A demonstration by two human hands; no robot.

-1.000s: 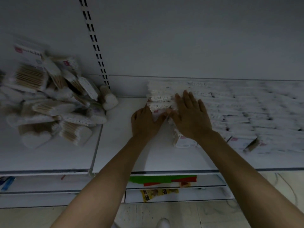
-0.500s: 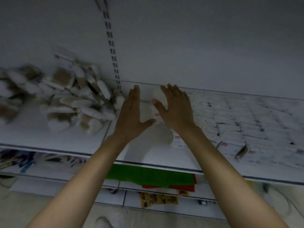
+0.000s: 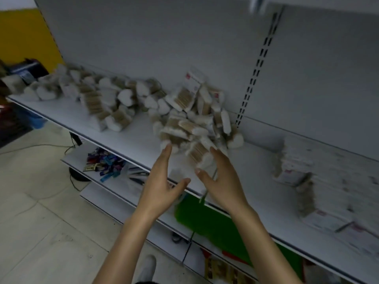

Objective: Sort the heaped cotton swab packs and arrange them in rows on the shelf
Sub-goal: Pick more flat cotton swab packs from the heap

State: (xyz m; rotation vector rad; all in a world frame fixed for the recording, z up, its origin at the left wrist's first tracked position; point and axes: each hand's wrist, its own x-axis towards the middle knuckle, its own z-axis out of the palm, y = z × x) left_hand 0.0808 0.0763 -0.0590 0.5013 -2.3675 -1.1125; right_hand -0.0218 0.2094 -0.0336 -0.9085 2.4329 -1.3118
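Both hands reach toward the stock to be sorted: the left hand (image 3: 162, 181) is wide open, fingers straight, thumb splayed, palm turned inward and holding nothing. The right hand (image 3: 222, 181) is likewise spread, its thumb and fingers lying to either side of the nearest pack, though blur hides whether skin meets wrapper. The long white metal shelf (image 3: 127, 138) carries everything, backed by a pale grey panel with a black slotted upright (image 3: 254, 74). The loose heap of clear-wrapped cotton swab packs (image 3: 184, 119), wooden sticks with white tips, sprawls along the left and middle of the shelf, its near edge at the fingertips of both hands. The finished rows of flat white packs (image 3: 338, 181) lie well apart to the right, across a bare stretch of shelf. A green sheet (image 3: 205, 218) shows on the lower shelf, under the wrists. The nearest pack (image 3: 197, 153) lies tilted at the front of the heap, its sticks pointing up and left. The step in hand appears to be lifting packs from the heap. It is probably best to take from this near, loose edge rather than from beneath, since the pile looks ready to slide toward the shelf front. It also helps to gather only packs whose sticks run one way, square them between the palms, and set them down touching the left end of the rows in the same orientation.
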